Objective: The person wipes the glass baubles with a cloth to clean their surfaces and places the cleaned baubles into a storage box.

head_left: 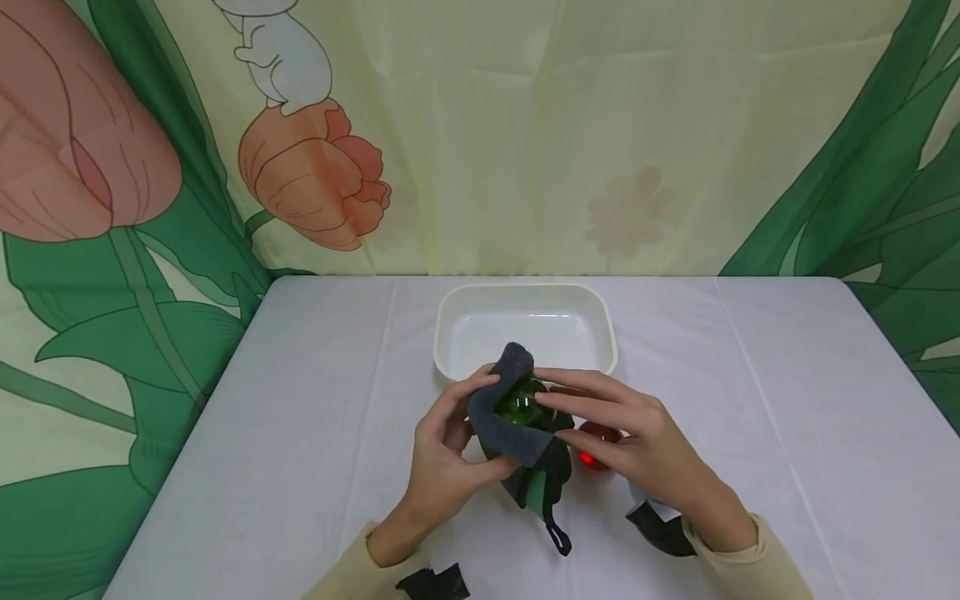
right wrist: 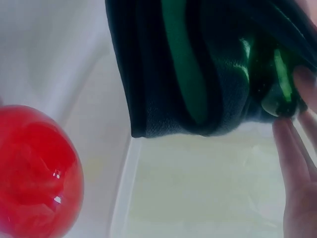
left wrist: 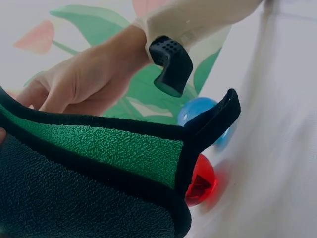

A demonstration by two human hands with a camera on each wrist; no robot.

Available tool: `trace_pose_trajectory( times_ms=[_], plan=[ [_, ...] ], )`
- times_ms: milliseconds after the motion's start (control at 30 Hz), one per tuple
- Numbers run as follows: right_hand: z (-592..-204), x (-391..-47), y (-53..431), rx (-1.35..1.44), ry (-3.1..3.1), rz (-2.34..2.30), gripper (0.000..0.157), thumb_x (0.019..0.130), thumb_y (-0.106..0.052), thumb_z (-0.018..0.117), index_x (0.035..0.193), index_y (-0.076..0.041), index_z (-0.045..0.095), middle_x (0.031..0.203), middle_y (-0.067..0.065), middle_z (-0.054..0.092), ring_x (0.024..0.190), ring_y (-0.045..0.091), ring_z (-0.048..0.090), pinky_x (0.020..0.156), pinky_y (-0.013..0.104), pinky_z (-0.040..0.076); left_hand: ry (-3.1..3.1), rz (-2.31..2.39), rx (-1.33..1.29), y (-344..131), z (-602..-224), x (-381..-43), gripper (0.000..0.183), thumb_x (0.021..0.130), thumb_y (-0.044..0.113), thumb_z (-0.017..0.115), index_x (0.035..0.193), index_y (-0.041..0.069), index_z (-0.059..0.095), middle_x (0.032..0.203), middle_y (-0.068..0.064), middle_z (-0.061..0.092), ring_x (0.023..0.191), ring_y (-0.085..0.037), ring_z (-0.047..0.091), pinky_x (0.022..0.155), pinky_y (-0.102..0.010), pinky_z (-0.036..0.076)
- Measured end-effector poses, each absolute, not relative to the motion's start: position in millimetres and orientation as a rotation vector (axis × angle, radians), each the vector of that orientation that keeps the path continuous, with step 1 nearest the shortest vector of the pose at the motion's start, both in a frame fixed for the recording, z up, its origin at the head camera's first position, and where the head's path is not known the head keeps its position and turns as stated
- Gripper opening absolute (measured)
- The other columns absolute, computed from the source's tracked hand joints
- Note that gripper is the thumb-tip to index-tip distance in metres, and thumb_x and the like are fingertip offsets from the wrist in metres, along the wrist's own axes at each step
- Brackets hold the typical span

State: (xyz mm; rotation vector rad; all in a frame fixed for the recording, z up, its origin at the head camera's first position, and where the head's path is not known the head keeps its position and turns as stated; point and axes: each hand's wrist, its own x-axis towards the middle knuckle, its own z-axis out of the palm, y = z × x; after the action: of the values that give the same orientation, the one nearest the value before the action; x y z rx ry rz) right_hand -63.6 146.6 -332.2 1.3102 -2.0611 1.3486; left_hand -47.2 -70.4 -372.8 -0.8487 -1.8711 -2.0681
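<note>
A dark grey cloth with black edging, a green inner face and a black hanging loop is folded around a clear green ball. My left hand grips the cloth from the left, its thumb at the near edge and its fingers at the far side. From the right, my right hand holds the ball between thumb and fingers, the thumb near the cloth edge. In the right wrist view the fingertips touch the green ball beside the cloth. Part of the ball is hidden in the folds.
A clear red ball lies on the white table under my right hand. A blue ball sits nearby, mostly covered by the right wrist in the head view. Behind the hands stands a white rectangular tray.
</note>
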Motion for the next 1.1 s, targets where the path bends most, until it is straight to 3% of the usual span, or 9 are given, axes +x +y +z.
trace_pose_trajectory(
  times_ms=[133, 367, 467, 667, 767, 933, 1100],
  plan=[
    [-326, -63, 144, 1.388, -1.996, 1.335, 0.030, 0.088, -0.014, 0.061, 0.113, 0.003, 0.063, 0.121, 0.021, 0.055, 0.112, 0.029, 0.054, 0.083, 0.018, 0.047, -1.865, -2.078, -0.860, -70, -373, -47, 0.069, 0.066, -0.015, 0.073, 0.128, -0.003, 0.044, 0.137, -0.018, 0.041, 0.121, -0.036, 0.044, 0.089, -0.039, 0.046],
    [-338, -61, 148, 1.231, -2.181, 1.444, 0.046, 0.078, -0.005, 0.072, 0.121, -0.001, 0.059, 0.120, 0.013, 0.058, 0.088, 0.013, 0.063, 0.059, 0.014, 0.048, -1.906, -2.028, -0.866, -69, -371, -44, 0.070, 0.066, -0.012, 0.074, 0.128, -0.002, 0.043, 0.138, -0.017, 0.041, 0.119, -0.034, 0.046, 0.086, -0.036, 0.049],
    [-342, -61, 150, 1.153, -2.291, 1.492, 0.056, 0.072, 0.000, 0.075, 0.125, -0.004, 0.056, 0.121, 0.009, 0.059, 0.090, 0.015, 0.065, 0.060, 0.019, 0.052, -1.909, -2.009, -0.862, -69, -374, -45, 0.071, 0.065, -0.012, 0.075, 0.128, -0.001, 0.044, 0.137, -0.017, 0.042, 0.117, -0.033, 0.048, 0.084, -0.035, 0.050],
    [-338, -62, 152, 1.221, -2.282, 1.369, 0.046, 0.082, -0.018, 0.069, 0.125, -0.006, 0.056, 0.125, 0.008, 0.055, 0.080, 0.008, 0.059, 0.058, 0.013, 0.047, -1.900, -1.964, -0.858, -69, -376, -47, 0.074, 0.060, -0.015, 0.076, 0.127, -0.003, 0.045, 0.136, -0.019, 0.043, 0.114, -0.033, 0.051, 0.083, -0.033, 0.050],
    [-336, -64, 151, 1.280, -2.182, 1.293, 0.041, 0.087, -0.026, 0.063, 0.121, -0.004, 0.060, 0.125, 0.012, 0.055, 0.086, 0.011, 0.059, 0.061, 0.010, 0.045, -1.892, -1.969, -0.854, -69, -375, -46, 0.074, 0.060, -0.016, 0.075, 0.127, -0.003, 0.045, 0.136, -0.019, 0.043, 0.115, -0.033, 0.050, 0.084, -0.034, 0.050],
    [-335, -67, 149, 1.366, -2.062, 1.273, 0.034, 0.089, -0.022, 0.060, 0.115, -0.001, 0.063, 0.122, 0.017, 0.056, 0.110, 0.026, 0.055, 0.078, 0.015, 0.047, -1.889, -1.995, -0.862, -68, -373, -45, 0.070, 0.064, -0.014, 0.074, 0.127, -0.002, 0.045, 0.135, -0.018, 0.043, 0.115, -0.034, 0.050, 0.084, -0.036, 0.050],
    [-337, -66, 149, 1.346, -2.086, 1.292, 0.034, 0.089, -0.022, 0.061, 0.116, -0.001, 0.063, 0.122, 0.016, 0.056, 0.108, 0.024, 0.057, 0.067, 0.014, 0.047, -1.899, -1.998, -0.855, -69, -373, -45, 0.069, 0.065, -0.013, 0.073, 0.127, -0.001, 0.045, 0.135, -0.018, 0.043, 0.115, -0.034, 0.050, 0.082, -0.035, 0.051]
  ],
)
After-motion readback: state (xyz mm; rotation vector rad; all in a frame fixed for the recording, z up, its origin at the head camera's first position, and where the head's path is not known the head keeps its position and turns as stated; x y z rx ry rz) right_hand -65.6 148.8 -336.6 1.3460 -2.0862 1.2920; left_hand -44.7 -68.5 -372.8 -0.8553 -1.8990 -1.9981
